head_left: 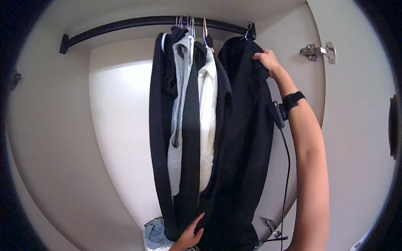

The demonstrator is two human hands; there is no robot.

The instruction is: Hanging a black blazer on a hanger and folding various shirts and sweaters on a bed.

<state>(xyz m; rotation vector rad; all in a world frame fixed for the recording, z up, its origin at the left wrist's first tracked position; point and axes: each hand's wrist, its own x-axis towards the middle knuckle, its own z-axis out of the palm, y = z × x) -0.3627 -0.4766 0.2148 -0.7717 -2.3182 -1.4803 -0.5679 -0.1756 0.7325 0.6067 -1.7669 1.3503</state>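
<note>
A long black coat [245, 125] hangs at the right end of the row of clothes. Its shoulder is pinched in my right hand [267, 62], just below the rail. Low down, my left hand [189, 237] has its index finger and thumb stretched apart against the lower part of the dark garments. Left of the coat hang a white garment [207, 108], a grey garment [182, 75] and a black garment [158, 121]. A wire hanger [247, 32] sticks up from the coat's collar.
A black clothes rail [125, 26] crosses the top of the wardrobe. Folded blue denim [155, 234] lies at the bottom. The door [356, 138] stands swung out on the right, with a metal hinge [318, 52]. A black cable [288, 167] hangs from a wrist-mounted device [277, 114].
</note>
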